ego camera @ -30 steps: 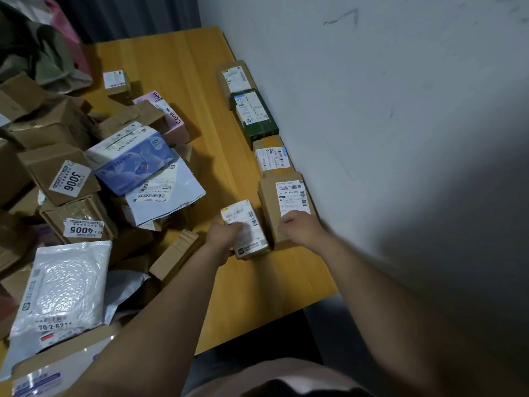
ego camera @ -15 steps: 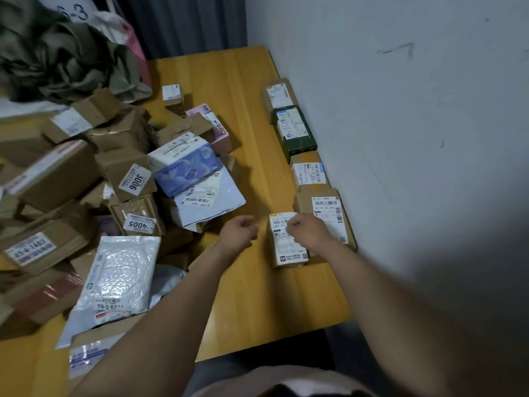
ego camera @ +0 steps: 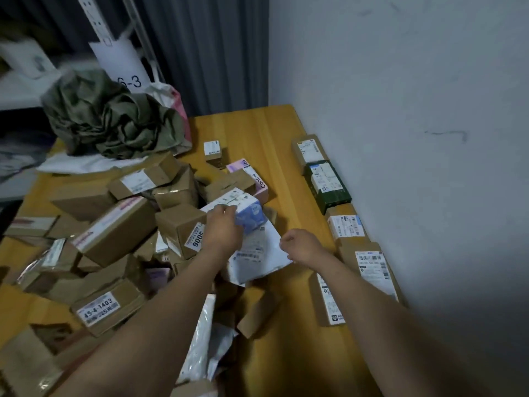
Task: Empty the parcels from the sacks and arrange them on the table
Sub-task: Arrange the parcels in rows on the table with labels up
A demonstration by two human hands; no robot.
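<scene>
A loose pile of brown cardboard parcels (ego camera: 114, 230) covers the left half of the wooden table (ego camera: 257, 130). My left hand (ego camera: 224, 229) grips a blue and white box (ego camera: 250, 214) at the pile's right side. Under that box lies a white labelled mailer (ego camera: 257, 259). My right hand (ego camera: 300, 246) hovers with loosely curled fingers at the mailer's right edge and holds nothing that I can see. Along the wall runs a row of parcels: a brown box (ego camera: 307, 147), a dark green box (ego camera: 327, 186), two more brown boxes (ego camera: 345, 224) and a small labelled box (ego camera: 329, 305).
A crumpled olive-green sack (ego camera: 114, 121) lies at the table's far left, with a pink and white bag (ego camera: 176, 104) behind it. A small box (ego camera: 213, 149) and a pink box (ego camera: 254, 176) sit beyond the pile. The grey wall (ego camera: 400, 138) bounds the right side.
Both hands left the small labelled box in the wall row and moved left to the pile. My left hand now grips the blue and white box. The camera tilted up.
</scene>
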